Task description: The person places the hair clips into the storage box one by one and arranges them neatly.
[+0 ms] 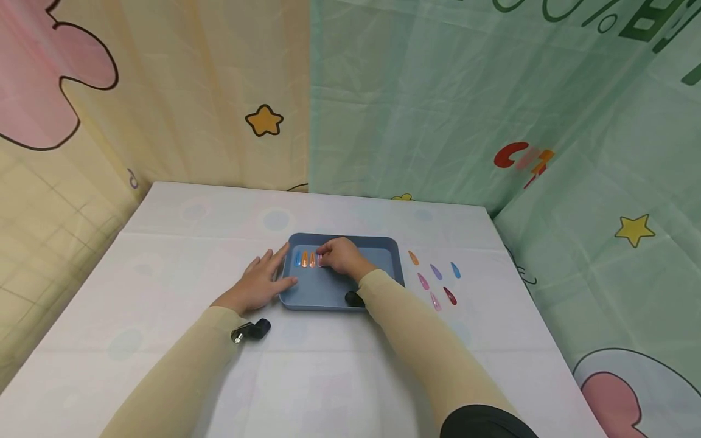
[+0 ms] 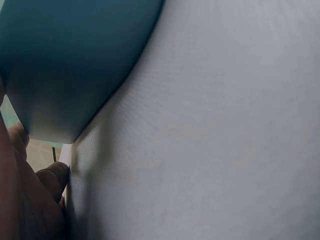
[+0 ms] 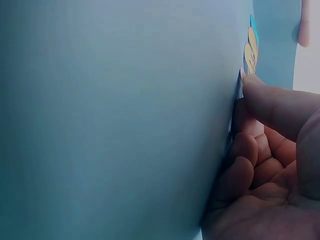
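Observation:
A blue-grey tray (image 1: 323, 295) lies on the white table. Inside it, a blue snap hair clip (image 1: 298, 259) and two orange hair clips (image 1: 308, 260) stand side by side near the left end. My right hand (image 1: 344, 257) reaches into the tray and pinches a pinkish hair clip (image 1: 320, 260) between thumb and forefinger, at the right end of this row. In the right wrist view the fingers mostly cover that clip. With fingers spread, my left hand (image 1: 260, 283) rests at the tray's left side, its thumb over the rim.
Right of the tray, loose hair clips lie on the table: an orange one (image 1: 413, 258), a purple one (image 1: 435, 272), a blue one (image 1: 456, 270), a dark red one (image 1: 449, 295) and two pink ones (image 1: 423, 281). Printed curtains (image 1: 405, 109) hang behind the table.

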`<state>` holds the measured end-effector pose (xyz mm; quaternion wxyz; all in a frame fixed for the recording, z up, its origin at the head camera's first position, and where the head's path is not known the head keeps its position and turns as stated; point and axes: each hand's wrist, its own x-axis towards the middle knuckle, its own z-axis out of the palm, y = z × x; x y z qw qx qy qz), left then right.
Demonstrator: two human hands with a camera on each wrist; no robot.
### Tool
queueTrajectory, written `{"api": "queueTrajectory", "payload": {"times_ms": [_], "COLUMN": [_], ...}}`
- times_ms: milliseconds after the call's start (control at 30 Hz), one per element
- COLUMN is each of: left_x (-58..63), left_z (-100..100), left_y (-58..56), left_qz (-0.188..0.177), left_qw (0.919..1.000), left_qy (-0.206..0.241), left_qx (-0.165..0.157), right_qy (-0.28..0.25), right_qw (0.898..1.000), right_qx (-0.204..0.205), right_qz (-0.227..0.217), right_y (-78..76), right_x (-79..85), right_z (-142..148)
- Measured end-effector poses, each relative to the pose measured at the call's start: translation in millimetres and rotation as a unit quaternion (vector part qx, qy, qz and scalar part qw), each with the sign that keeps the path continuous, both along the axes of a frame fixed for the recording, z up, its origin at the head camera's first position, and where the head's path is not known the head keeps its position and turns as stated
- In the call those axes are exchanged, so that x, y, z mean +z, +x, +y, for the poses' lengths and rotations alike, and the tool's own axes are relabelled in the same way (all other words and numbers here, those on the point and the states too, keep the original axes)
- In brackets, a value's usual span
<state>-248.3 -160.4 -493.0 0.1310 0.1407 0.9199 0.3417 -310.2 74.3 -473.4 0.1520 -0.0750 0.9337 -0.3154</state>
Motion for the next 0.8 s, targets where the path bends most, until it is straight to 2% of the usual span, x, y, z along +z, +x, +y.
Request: {"api": "queueTrajectory", "payload": {"times_ms": [300,800], "left_x": [0.7,0.3], "left_z": [-0.5,-0.2], "left_y": [-0.7,-0.5], "left_qz": [-0.002,-0.002], "left_qw": [0.9999,0.9999], "left_qy": [-0.012,-0.014], "left_qx": [0.001,0.002], "right_qy": [0.007,-0.011], "right_qw": [1.000,1.000], "right_qx": [0.006,0.008], "right_qz": [0.010,0.010], "right_y": [-0.9,-1.6], "right_x": [-1.1,-1.8], "right_z": [0.7,4.1]}}
